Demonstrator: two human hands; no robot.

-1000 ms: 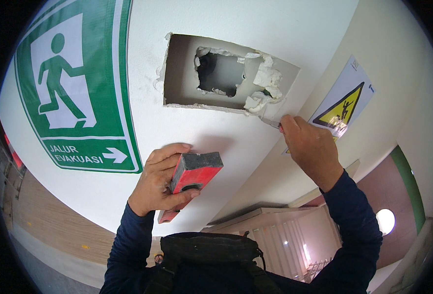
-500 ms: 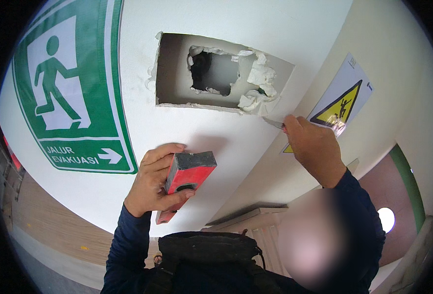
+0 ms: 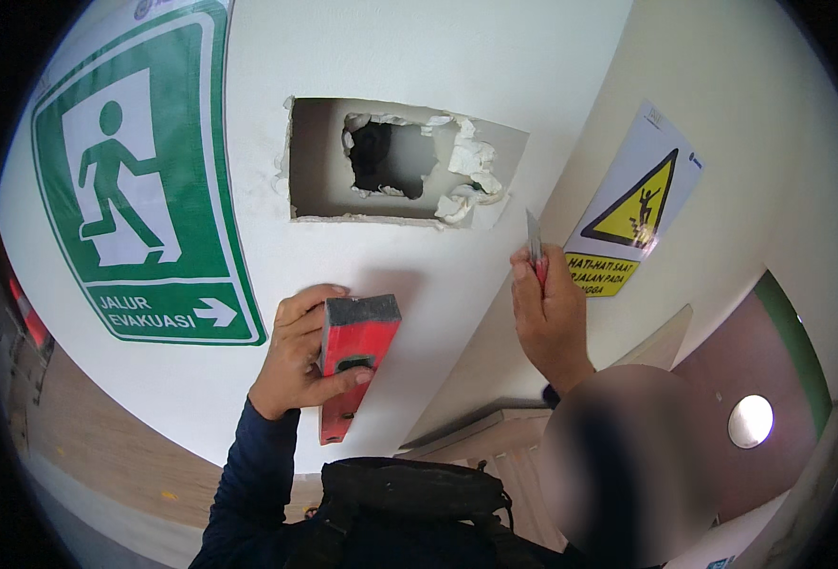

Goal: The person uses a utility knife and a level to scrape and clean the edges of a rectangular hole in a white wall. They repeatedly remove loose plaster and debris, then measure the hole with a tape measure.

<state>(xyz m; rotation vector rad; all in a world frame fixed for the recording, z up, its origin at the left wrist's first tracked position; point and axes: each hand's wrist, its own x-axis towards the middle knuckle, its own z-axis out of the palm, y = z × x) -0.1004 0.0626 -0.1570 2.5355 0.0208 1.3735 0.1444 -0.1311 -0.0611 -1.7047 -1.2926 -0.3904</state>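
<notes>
My left hand (image 3: 296, 356) grips a short red spirit level (image 3: 355, 365) with a dark end cap, held against the white wall below a rectangular recess (image 3: 395, 161) cut in the plaster. Inside the recess is a ragged dark hole with torn white edges. My right hand (image 3: 550, 318) is closed on a red-handled utility knife (image 3: 535, 242), its thin blade pointing up just below the recess's lower right corner.
A large green and white exit sign (image 3: 139, 180) with a running figure hangs left of the recess. A white notice with a yellow warning triangle (image 3: 639, 213) is on the adjoining wall at right. A black bag (image 3: 405, 503) sits at my chest.
My right hand has pulled the knife down and away from the recess's lower right corner. The left hand with the level has turned more upright and sits slightly lower.
</notes>
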